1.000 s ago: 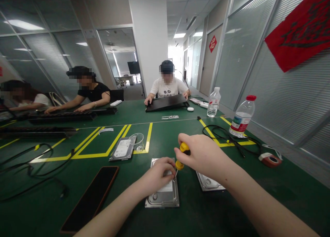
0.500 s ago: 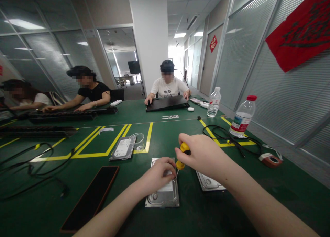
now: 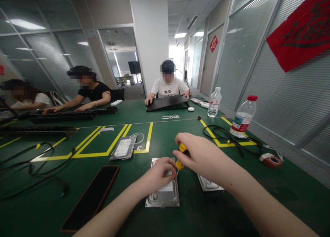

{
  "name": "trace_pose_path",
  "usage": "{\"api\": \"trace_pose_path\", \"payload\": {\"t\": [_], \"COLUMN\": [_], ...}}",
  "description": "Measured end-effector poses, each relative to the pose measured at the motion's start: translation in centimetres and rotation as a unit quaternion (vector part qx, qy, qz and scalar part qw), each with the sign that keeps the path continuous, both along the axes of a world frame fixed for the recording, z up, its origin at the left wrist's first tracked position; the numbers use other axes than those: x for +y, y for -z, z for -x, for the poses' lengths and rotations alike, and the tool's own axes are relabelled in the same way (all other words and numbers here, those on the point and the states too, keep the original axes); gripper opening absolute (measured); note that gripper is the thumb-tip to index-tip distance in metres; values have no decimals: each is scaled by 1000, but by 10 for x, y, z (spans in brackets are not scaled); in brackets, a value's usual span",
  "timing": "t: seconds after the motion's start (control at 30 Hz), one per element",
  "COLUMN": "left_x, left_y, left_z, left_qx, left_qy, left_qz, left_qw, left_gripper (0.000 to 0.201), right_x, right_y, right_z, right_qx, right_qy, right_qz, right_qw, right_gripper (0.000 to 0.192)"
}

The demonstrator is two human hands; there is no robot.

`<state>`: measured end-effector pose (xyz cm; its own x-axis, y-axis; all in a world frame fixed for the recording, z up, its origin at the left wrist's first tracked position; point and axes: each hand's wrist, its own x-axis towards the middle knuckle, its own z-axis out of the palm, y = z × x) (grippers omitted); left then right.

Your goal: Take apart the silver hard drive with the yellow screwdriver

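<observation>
A silver hard drive (image 3: 165,197) lies flat on the green table in front of me. My left hand (image 3: 160,175) rests over its upper part, thumb and fingers pinched together close to the screwdriver's tip; what they pinch is hidden. In my right hand (image 3: 197,153) is a screwdriver (image 3: 180,164) with a yellow and black handle, its shaft pointing down at the drive's right edge. A second hard drive (image 3: 208,184) lies under my right forearm, partly covered. Farther left, another hard drive (image 3: 122,148) touches a clear plastic cup (image 3: 139,143).
A phone (image 3: 91,197) lies at left, near black cables (image 3: 48,168). On the right are a coiled cable (image 3: 235,146), two bottles (image 3: 243,116) and a small brown-and-white device (image 3: 271,160). Across the table, a person holds a black panel (image 3: 167,103); two others sit at left.
My right hand has turned slightly and shifted a little left around the screwdriver handle. My left hand stays in place. The person opposite has tilted the black panel slightly.
</observation>
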<state>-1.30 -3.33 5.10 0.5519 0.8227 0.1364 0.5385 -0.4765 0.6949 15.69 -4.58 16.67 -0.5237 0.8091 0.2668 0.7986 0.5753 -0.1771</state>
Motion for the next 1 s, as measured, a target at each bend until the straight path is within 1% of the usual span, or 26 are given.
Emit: {"api": "trace_pose_path", "payload": {"t": [0.13, 0.27, 0.33, 0.37, 0.43, 0.47, 0.53, 0.6, 0.63, 0.7, 0.73, 0.77, 0.83, 0.87, 0.9, 0.93, 1.0], "left_x": [2, 2, 2, 2, 2, 3, 3, 4, 4, 5, 5, 5, 5, 5, 5, 5, 4], "left_y": [7, 9, 8, 7, 7, 7, 9, 12, 13, 13, 13, 12, 10, 10, 9, 8, 7], "left_z": [2, 3, 3, 3, 3, 3, 3, 4, 4, 5, 5, 5, 5, 4, 4, 4, 4], "left_qx": [-3, -30, -29, -26, -27, -33, -57, -80, -86, -85, -79, -73, -64, -64, -67, -73, -77], "left_qy": [1, 7, 11, 12, 8, 7, 4, 0, -2, -4, -4, -3, -1, 0, 1, 1, -1], "left_qz": [-11, -22, -18, -14, -8, -5, 0, 10, 16, 23, 24, 23, 19, 17, 16, 15, 18], "left_qw": [1000, 999, 999, 999, 1000, 999, 998, 997, 996, 996, 997, 997, 998, 998, 998, 997, 997], "left_gripper": [13, 11, 11, 12, 13, 13, 14, 15, 15, 15, 14, 14, 15, 16, 15, 15, 13], "right_x": [-3, -9, -9, -9, -7, -6, -7, -8, -9, -10, -9, -8, -6, -5, -5, -5, -7], "right_y": [-3, -6, -6, -5, -2, -1, 0, -1, -2, -3, -3, -2, 0, 1, 1, 2, 1], "right_z": [1, -6, -8, -7, -3, -1, 1, 1, 0, -1, -1, -1, 0, 0, 0, -1, -2], "right_qx": [-23, 20, 30, 21, -19, -42, -56, -24, -2, 19, 11, -5, -38, -35, -16, 14, 77], "right_qy": [-51, -80, -63, -45, -1, 17, 23, -16, -41, -77, -68, -45, 16, 22, 4, -33, -117], "right_qz": [15, 47, 62, 56, 17, -5, -31, -31, -18, 12, 16, 13, -17, -28, -31, -21, 27], "right_qw": [998, 996, 996, 997, 1000, 999, 998, 999, 999, 997, 997, 999, 999, 999, 999, 999, 990], "right_gripper": [6, 8, 14, 13, 12, 17, 20, 12, 9, 13, 14, 15, 19, 20, 17, 14, 17]}}
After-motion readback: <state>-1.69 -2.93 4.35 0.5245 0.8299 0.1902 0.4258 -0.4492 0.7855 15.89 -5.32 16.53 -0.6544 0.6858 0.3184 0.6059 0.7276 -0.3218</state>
